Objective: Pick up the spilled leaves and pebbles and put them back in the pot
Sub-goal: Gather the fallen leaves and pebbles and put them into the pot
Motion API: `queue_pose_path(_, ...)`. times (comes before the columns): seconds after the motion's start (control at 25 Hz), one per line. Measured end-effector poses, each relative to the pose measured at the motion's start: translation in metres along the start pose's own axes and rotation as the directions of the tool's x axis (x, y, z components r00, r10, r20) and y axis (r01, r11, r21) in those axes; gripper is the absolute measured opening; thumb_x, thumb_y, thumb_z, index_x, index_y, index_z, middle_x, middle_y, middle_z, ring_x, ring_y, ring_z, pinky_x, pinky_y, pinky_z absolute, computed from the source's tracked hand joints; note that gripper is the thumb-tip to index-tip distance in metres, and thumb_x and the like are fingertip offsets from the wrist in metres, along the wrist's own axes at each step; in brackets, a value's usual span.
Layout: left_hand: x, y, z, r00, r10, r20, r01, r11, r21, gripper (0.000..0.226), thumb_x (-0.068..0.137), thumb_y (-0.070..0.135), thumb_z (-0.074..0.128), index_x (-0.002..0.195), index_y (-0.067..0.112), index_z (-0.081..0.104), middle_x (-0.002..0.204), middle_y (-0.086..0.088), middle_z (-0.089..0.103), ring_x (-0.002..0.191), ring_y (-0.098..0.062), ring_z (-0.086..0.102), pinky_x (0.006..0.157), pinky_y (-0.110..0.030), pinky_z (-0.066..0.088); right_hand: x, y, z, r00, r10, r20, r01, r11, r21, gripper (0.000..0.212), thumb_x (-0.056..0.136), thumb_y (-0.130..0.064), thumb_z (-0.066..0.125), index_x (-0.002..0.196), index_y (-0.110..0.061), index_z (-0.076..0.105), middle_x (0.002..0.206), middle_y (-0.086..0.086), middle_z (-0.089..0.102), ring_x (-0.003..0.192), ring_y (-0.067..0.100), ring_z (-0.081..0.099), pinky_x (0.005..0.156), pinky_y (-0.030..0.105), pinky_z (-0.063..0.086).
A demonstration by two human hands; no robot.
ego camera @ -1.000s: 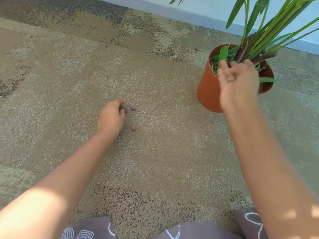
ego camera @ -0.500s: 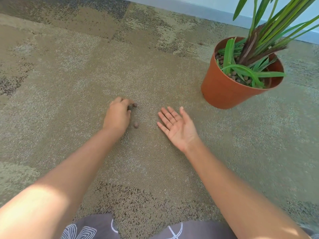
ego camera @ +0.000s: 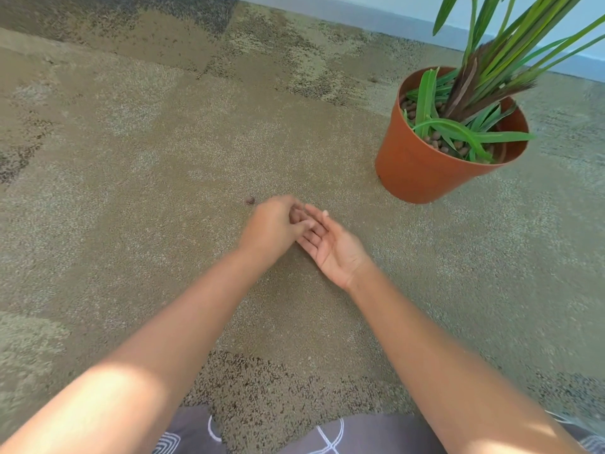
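Note:
My left hand (ego camera: 273, 226) is closed in a pinch, and a small brown pebble (ego camera: 296, 216) shows between its fingertips. Those fingertips rest over the fingers of my right hand (ego camera: 332, 249), which lies palm up and open on the carpet. One loose pebble (ego camera: 249, 200) lies on the carpet just beyond my left hand. The orange pot (ego camera: 422, 173) stands at the far right, an arm's reach from both hands. It holds a green plant (ego camera: 491, 60), loose green leaves (ego camera: 425, 99) and brown pebbles (ego camera: 437, 144).
The floor is mottled beige and brown carpet (ego camera: 147, 191). A grey skirting board and pale wall (ego camera: 360, 11) run along the far edge behind the pot. Long plant leaves overhang the pot's right side. My patterned grey clothing (ego camera: 327, 434) shows at the bottom.
My right hand came down from the pot to the carpet, palm up. My left hand left the pebble spot and moved right onto the right hand's fingers; one fewer pebble lies on the carpet.

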State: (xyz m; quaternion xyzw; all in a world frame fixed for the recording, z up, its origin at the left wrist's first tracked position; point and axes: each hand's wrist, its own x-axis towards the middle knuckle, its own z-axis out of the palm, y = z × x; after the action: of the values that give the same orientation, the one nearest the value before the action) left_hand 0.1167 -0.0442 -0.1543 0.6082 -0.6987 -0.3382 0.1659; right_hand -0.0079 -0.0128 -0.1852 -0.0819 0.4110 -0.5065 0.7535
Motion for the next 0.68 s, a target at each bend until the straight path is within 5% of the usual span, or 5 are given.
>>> queue_pose_path(0.16,0.007,-0.016,-0.011,0.969,0.062,-0.238,-0.012,0.978,0.209,0.030,0.091,0.015,0.054,0.120,0.013,0.059,0.124,-0.005,0.053,0.112,-0.022,0.051,0.095,-0.032,0.044,-0.002,-0.001,-0.003,1.000,0.015,0.006,-0.015,0.998,0.065,0.040,0.095,0.004,0.035,0.134,-0.003,0.040,0.116,0.013,0.062,0.101,0.021,0.066,0.087,0.029,0.055)
queue_pose_path(0.24,0.016,-0.030,-0.019,0.975,0.082,-0.206,0.001,0.927,0.375,0.031,0.091,0.009,0.051,0.121,0.009,0.059,0.132,-0.011,0.049,0.120,-0.028,0.045,0.096,-0.038,0.043,-0.002,0.000,-0.002,1.000,0.007,0.002,-0.007,0.997,0.080,0.041,0.094,0.008,0.032,0.133,-0.003,0.041,0.120,0.014,0.059,0.106,0.023,0.062,0.090,0.030,0.052)
queue_pose_path(0.4,0.017,-0.044,-0.023,0.991,0.016,-0.132,0.034,0.930,0.367,0.021,0.089,0.001,0.050,0.107,0.004,0.062,0.113,-0.013,0.054,0.098,-0.029,0.056,0.079,-0.038,0.050,-0.002,0.001,0.001,1.000,-0.010,-0.026,0.012,0.996,0.086,0.035,0.095,0.004,0.036,0.127,-0.005,0.045,0.121,0.014,0.059,0.111,0.025,0.060,0.092,0.031,0.050)
queue_pose_path(0.52,0.009,-0.046,-0.028,0.979,-0.042,-0.197,0.084,0.974,0.209,0.009,0.092,0.006,0.051,0.095,0.006,0.059,0.101,-0.004,0.050,0.065,-0.012,0.054,0.063,-0.024,0.044,-0.004,-0.001,0.003,0.999,-0.008,-0.041,0.011,0.997,0.078,0.032,0.095,-0.004,0.042,0.127,-0.004,0.046,0.129,0.016,0.057,0.117,0.027,0.057,0.097,0.035,0.048)
queue_pose_path(0.68,0.005,-0.040,-0.034,0.995,-0.102,0.019,0.094,0.964,0.249,0.007,0.087,0.011,0.059,0.092,0.015,0.062,0.103,-0.006,0.056,0.081,-0.017,0.057,0.069,-0.025,0.040,-0.004,-0.001,0.002,0.999,-0.011,-0.052,0.015,0.996,0.085,0.039,0.096,-0.022,0.045,0.129,-0.003,0.046,0.131,0.017,0.056,0.118,0.028,0.057,0.099,0.035,0.046)
